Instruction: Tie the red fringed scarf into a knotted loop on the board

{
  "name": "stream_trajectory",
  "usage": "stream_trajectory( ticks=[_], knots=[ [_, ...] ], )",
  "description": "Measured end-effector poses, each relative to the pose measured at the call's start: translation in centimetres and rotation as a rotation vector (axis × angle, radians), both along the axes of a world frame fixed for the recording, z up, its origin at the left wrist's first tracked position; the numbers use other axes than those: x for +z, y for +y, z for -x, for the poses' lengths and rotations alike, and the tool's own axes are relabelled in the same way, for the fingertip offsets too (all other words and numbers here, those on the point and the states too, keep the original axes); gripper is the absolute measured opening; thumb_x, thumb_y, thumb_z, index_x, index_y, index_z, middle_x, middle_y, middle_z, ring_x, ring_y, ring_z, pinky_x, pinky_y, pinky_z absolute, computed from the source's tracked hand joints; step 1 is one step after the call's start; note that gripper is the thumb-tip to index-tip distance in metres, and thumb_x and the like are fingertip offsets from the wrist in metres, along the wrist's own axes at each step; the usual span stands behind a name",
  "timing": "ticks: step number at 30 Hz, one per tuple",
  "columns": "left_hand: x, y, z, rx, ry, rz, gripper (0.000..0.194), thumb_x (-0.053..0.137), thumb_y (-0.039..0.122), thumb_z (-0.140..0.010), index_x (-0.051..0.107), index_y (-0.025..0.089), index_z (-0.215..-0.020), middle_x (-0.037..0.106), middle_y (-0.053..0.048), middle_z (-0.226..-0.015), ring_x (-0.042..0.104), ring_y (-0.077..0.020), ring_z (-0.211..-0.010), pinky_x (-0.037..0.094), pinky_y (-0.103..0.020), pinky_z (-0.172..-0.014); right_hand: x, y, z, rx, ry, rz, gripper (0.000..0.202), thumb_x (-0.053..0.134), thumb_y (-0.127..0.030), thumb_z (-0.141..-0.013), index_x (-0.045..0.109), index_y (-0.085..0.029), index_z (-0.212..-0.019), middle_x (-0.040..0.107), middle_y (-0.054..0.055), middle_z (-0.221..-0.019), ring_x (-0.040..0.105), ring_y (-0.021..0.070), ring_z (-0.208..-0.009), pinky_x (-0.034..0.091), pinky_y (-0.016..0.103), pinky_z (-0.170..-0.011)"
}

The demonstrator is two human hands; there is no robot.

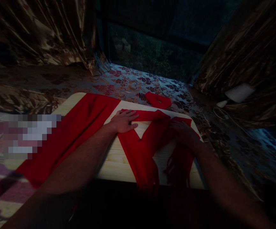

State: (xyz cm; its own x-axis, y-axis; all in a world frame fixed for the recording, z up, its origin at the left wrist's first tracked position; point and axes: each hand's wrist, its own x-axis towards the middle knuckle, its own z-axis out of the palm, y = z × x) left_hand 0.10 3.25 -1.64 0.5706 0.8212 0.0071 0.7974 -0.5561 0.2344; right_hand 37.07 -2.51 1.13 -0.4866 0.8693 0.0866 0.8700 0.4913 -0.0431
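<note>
A red fringed scarf point(138, 152) lies bent across a pale wooden tabletop point(112, 163), its fringed ends hanging toward me at the near edge. My left hand point(123, 121) rests flat on the scarf's far left bend, fingers spread. On the right side of the scarf, my right hand point(184, 132) lies with its fingers stretched out over the cloth; this part is dim. Left of my left forearm, a long red cloth point(90, 117) stretches across the board and hangs over its near left side.
Beyond the board, a small folded red piece point(159, 100) lies on a floral-patterned covering point(133, 82). To the right is a white lamp point(240, 93) with a cord. Shiny curtains point(56, 31) flank a dark window point(147, 47). A blurred-out patch hides the left area.
</note>
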Motion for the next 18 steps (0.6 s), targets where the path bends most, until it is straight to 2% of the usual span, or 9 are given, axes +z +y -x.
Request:
stream_trajectory(
  ticks=[3,5,7,10,13,15,16,18],
  knots=[
    [-0.1,0.0,0.0,-0.002,-0.005,-0.02,0.068,0.037,0.064,-0.097,0.033,0.034,-0.158,0.027,-0.004,-0.167,0.024,-0.0319,-0.153,0.015,-0.057,-0.12,1.6,-1.0,1.1,0.016,0.0,0.011,0.043,0.049,-0.007,-0.075,0.071,-0.017,-0.111,0.071,0.013,-0.124,0.059,0.0275,-0.122,0.034,0.05,-0.112],
    [-0.2,0.0,0.0,-0.001,-0.01,-0.029,0.068,0.037,0.065,-0.097,0.033,0.034,-0.158,0.028,-0.004,-0.167,0.024,-0.0308,-0.153,0.016,-0.056,-0.119,3.5,-2.0,2.1,-0.009,-0.042,0.066,0.028,0.05,-0.013,-0.081,0.071,-0.015,-0.099,0.073,0.014,-0.108,0.064,0.0268,-0.106,0.042,0.043,-0.102],
    [-0.3,0.0,0.0,0.002,-0.012,-0.029,0.068,0.037,0.065,-0.097,0.033,0.034,-0.158,0.028,-0.004,-0.167,0.024,-0.0302,-0.153,0.016,-0.056,-0.119,5.5,-3.3,3.1,-0.032,-0.077,0.189,0.02,0.052,-0.02,-0.086,0.07,-0.016,-0.09,0.072,0.012,-0.095,0.065,0.0235,-0.089,0.047,0.034,-0.084],
    [-0.6,0.0,0.0,0.003,-0.023,-0.044,0.067,0.038,0.064,-0.097,0.036,0.033,-0.157,0.03,-0.004,-0.166,0.025,-0.0302,-0.153,0.016,-0.056,-0.119,7.7,-5.2,4.3,-0.065,-0.012,0.427,0.024,0.052,-0.029,-0.093,0.072,-0.017,-0.087,0.072,0.008,-0.084,0.063,0.0165,-0.071,0.042,0.026,-0.066],
    [-0.9,-0.1,-0.1,0.014,-0.059,-0.094,0.064,0.04,0.06,-0.098,0.043,0.031,-0.154,0.036,-0.005,-0.164,0.03,-0.03,-0.151,0.017,-0.056,-0.119,8.9,-6.8,4.8,-0.075,0.172,0.722,0.034,0.05,-0.036,-0.098,0.074,-0.015,-0.088,0.072,0.006,-0.076,0.059,0.0117,-0.06,0.037,0.023,-0.056],
    [-0.9,-0.2,-0.2,0.023,-0.1,-0.143,0.061,0.044,0.057,-0.097,0.05,0.027,-0.15,0.042,-0.008,-0.16,0.036,-0.0302,-0.148,0.02,-0.055,-0.119,9.2,-7.6,4.9,-0.077,0.369,0.917,0.039,0.053,-0.046,-0.097,0.075,-0.015,-0.091,0.072,0.005,-0.076,0.058,0.0109,-0.058,0.036,0.021,-0.052],
    [-0.9,-0.3,-0.3,0.024,-0.127,-0.175,0.059,0.046,0.054,-0.097,0.053,0.025,-0.147,0.045,-0.01,-0.158,0.038,-0.0304,-0.147,0.023,-0.054,-0.118,9.1,-8.0,5.0,-0.107,0.503,0.981,0.041,0.056,-0.052,-0.095,0.074,-0.015,-0.094,0.073,0.004,-0.078,0.059,0.0111,-0.058,0.037,0.021,-0.051],
    [-0.4,-0.8,-0.5,0.013,-0.195,-0.234,0.053,0.05,0.048,-0.096,0.06,0.021,-0.14,0.053,-0.012,-0.151,0.044,-0.0306,-0.142,0.028,-0.052,-0.116,8.5,-8.6,5.3,-0.236,0.82,0.99,0.046,0.064,-0.061,-0.086,0.073,-0.017,-0.095,0.073,0.003,-0.078,0.061,0.0122,-0.058,0.041,0.021,-0.05]
  ],
)
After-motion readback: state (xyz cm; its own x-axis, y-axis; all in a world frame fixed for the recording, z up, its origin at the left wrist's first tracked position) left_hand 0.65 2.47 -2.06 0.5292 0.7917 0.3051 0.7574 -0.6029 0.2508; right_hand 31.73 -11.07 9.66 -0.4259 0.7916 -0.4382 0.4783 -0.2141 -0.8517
